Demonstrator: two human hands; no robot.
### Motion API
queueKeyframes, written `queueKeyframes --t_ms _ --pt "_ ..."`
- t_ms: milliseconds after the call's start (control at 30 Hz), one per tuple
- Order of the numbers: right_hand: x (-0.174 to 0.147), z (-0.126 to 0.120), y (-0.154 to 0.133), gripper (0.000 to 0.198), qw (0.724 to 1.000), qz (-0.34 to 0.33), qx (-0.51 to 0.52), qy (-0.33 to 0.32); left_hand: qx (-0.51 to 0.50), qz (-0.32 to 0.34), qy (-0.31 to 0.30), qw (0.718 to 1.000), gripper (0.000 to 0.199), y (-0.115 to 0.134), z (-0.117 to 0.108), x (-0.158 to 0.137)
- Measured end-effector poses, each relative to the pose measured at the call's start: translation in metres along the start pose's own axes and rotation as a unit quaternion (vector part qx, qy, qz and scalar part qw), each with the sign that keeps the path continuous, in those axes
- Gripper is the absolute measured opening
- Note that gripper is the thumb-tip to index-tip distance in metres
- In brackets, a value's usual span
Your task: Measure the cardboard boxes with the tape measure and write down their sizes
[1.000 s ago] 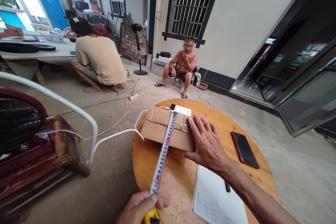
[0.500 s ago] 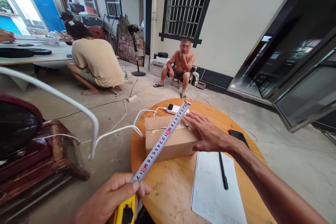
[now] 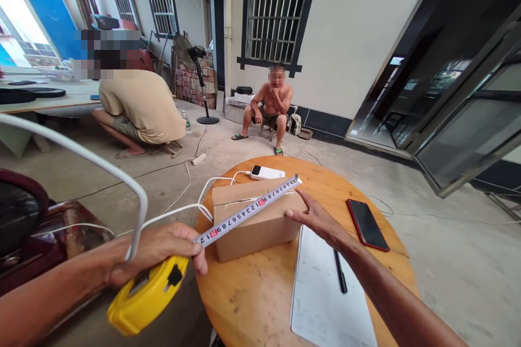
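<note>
My left hand [image 3: 163,252] is wrapped round a yellow tape measure [image 3: 148,295], left of the round table. Its white blade [image 3: 238,217] is drawn out and slants up to the right, over the top of a closed cardboard box [image 3: 256,236]. The metal hook at the blade's tip is near the box's far right corner; whether it touches is unclear. My right hand [image 3: 319,219] grips the box's right end, thumb on the near side and the other fingers partly hidden behind it. Below that hand lies a white paper sheet [image 3: 325,298] with a black pen [image 3: 340,271] on it.
The round wooden table [image 3: 240,303] also bears a white power bank [image 3: 267,172] with a cable and a red-edged phone [image 3: 367,225]. A thick white tube [image 3: 101,154] arcs at left. One person [image 3: 271,100] sits opposite; another [image 3: 140,105] squats at left.
My left hand has turned and moved up and left, so the blade lies flatter across the box. My right hand has gone from spread on the box to gripping its end.
</note>
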State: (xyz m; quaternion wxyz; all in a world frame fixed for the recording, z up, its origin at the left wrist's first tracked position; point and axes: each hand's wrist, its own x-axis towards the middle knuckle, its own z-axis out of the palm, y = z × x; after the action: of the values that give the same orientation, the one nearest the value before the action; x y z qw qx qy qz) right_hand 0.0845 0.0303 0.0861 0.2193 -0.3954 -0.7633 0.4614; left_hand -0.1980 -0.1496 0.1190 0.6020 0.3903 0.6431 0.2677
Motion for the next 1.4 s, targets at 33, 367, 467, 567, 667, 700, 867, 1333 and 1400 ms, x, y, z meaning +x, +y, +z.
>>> queueKeyframes --t_ms 33,367,467,567,667,700,867,1333,1400 --pt "-0.001 0.003 -0.001 0.077 0.999 -0.004 0.033 -0.006 0.004 -0.014 -0.016 1.000 0.031 0.004 -0.002 0.003" --pt "-0.010 0.011 0.004 0.066 0.992 -0.024 0.124 -0.015 0.064 -0.066 -0.097 0.991 0.024 0.034 -0.013 0.015" --pt "-0.010 0.012 0.007 0.064 0.990 -0.037 0.139 -0.009 0.085 -0.071 -0.102 0.989 0.022 0.039 -0.015 0.017" --pt "-0.011 0.014 0.008 0.063 0.986 -0.045 0.159 -0.012 0.106 -0.073 -0.098 0.987 0.022 0.042 -0.016 0.018" --pt "-0.011 0.014 0.009 0.061 0.984 -0.051 0.168 -0.015 0.111 -0.075 -0.095 0.986 0.022 0.042 -0.017 0.018" --pt "-0.011 0.015 0.009 0.060 0.984 -0.050 0.169 -0.013 0.110 -0.074 -0.094 0.987 0.022 0.041 -0.017 0.018" --pt "-0.012 0.016 0.011 0.061 0.983 -0.033 0.182 -0.014 0.074 -0.062 -0.092 0.991 0.023 0.038 -0.021 0.015" --pt "-0.095 0.022 0.026 0.070 0.997 -0.029 0.026 0.063 -0.158 0.043 0.021 0.986 0.039 -0.062 0.018 -0.026" --pt "-0.105 0.025 0.033 0.067 0.996 -0.048 -0.027 0.077 -0.195 0.047 0.018 0.980 0.039 -0.076 0.028 -0.026"
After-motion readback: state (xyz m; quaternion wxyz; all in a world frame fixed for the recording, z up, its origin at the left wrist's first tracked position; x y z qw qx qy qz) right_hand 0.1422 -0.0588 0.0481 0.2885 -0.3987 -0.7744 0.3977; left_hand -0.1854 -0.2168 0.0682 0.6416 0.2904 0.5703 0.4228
